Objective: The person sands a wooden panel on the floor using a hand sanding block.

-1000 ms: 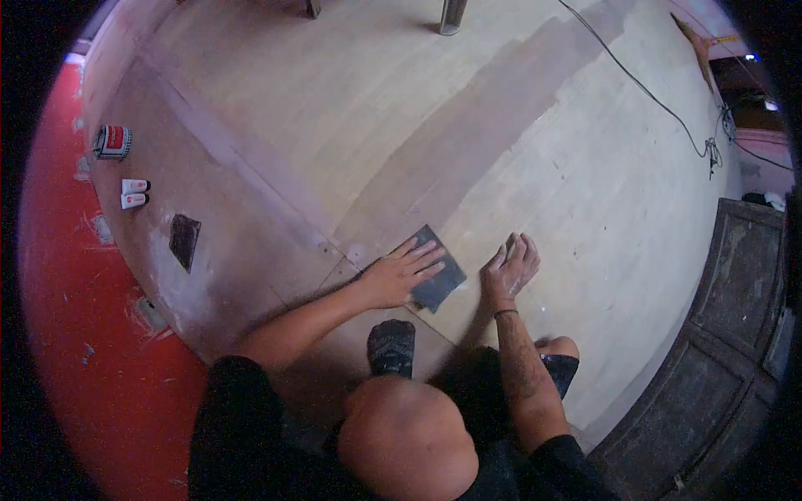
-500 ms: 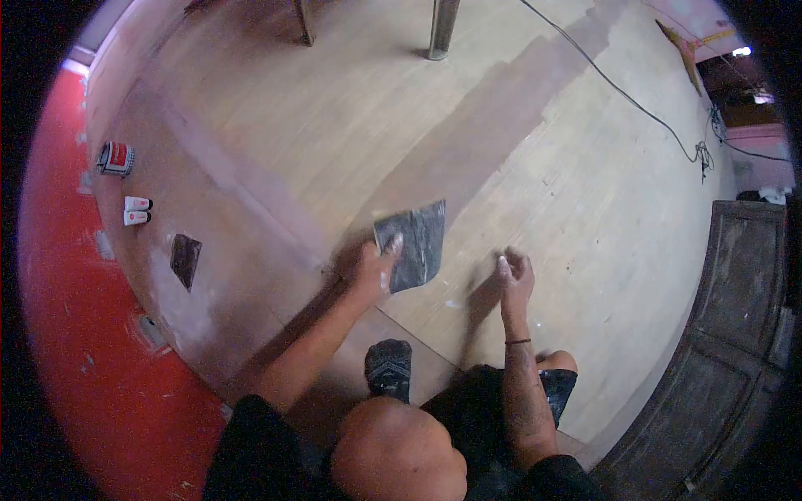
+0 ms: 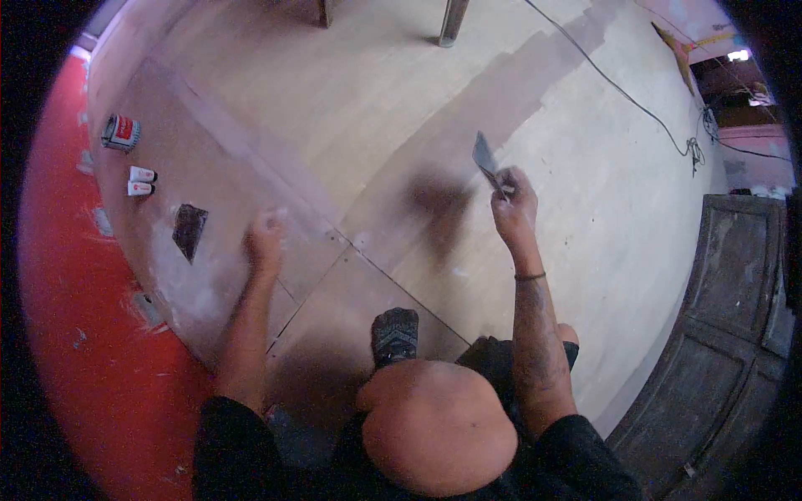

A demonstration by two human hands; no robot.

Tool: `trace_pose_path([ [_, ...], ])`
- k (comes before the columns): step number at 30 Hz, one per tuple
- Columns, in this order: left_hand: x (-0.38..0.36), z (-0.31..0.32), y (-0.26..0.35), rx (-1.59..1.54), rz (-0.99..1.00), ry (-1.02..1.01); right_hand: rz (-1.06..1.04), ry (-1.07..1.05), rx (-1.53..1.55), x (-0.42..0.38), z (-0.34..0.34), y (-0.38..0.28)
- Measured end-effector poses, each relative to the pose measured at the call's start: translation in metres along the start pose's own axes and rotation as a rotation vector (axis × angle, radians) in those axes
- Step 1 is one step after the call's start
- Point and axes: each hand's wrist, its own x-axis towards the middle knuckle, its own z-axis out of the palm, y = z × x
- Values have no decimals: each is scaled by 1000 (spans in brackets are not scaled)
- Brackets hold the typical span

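Head view: one thin sheet [image 3: 483, 154] is up in my right hand [image 3: 508, 189], pinched between closed fingers and tilted, with its narrow pointed end away from me; it is dark grey, lighter bluish along one face, and I see it nearly edge-on, slightly bent near my grip. It is above the pale floor [image 3: 601, 275], and one blurred shadow [image 3: 437, 196] lies on the boards to its left. One dark band [image 3: 530, 276] circles my right wrist. My left hand [image 3: 267, 231] is over the brownish part of the floor, well apart from the sheet, with whitish marks on its fingers; it is blurred, so I cannot tell how wide the fingers are. To its left, one dark brown, four-sided piece [image 3: 190, 232] lies flat beside a whitish smear [image 3: 180, 280]. Farther up that side are two small white tubes [image 3: 142, 182] with dark ends, side by side, and one can [image 3: 121, 133] with a red label. Below my hands are one foot [image 3: 395, 336] in a dark patterned sock and my large bare knee [image 3: 439, 426]. Two furniture legs [image 3: 452, 23] stand at the top, one long black cable [image 3: 614, 83] runs down to a tangle on the right, and one dark panelled board [image 3: 710, 359] is at the right edge.
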Motion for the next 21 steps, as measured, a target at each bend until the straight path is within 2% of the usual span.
trace_pose_path([
  [1, 3, -7, -32, 50, -97, 75, -185, 134, -464, -2, 5, 11],
  [2, 2, -9, -62, 100, -196, 141, -294, 139, -489, 1, 22, 19],
  [3, 2, -3, -102, 296, 63, 237, -344, 104, -504, 3, 42, 21],
  [4, -9, 11, -130, 476, 327, 321, -426, -39, -471, 5, 61, 52],
  [5, -18, 15, -120, 445, 316, 289, -419, -103, -856, -17, 83, 64],
  [6, -17, 5, -102, 393, 311, 247, -349, -288, -930, -33, 103, 74],
  [8, -15, 6, -90, 315, 293, 220, -348, -273, -1040, -91, 149, 72],
  [10, -11, 8, -110, 405, 331, 215, -388, -447, -810, -126, 164, 66],
  [11, -11, 13, -125, 484, 302, 182, -389, -468, -816, -117, 154, 76],
  [13, -14, 10, -113, 467, 298, 183, -929, -490, -1026, -74, 122, 105],
  [14, -16, 5, -107, 446, 317, 204, -568, -602, -970, -41, 104, 110],
  [15, -16, 4, -108, 458, 316, 200, -395, -423, -841, -12, 83, 106],
  [17, -16, 6, -107, 505, 357, 244, -225, -34, -827, 9, 88, 149],
  [18, -14, 3, -105, 513, 362, 251, -161, 110, -1003, 1, 106, 131],
  [20, -15, -1, -98, 441, 238, 134, -514, -493, -1114, -43, 116, 78],
  [21, -16, -2, -100, 443, 243, 146, -586, -650, -940, -63, 114, 63],
])
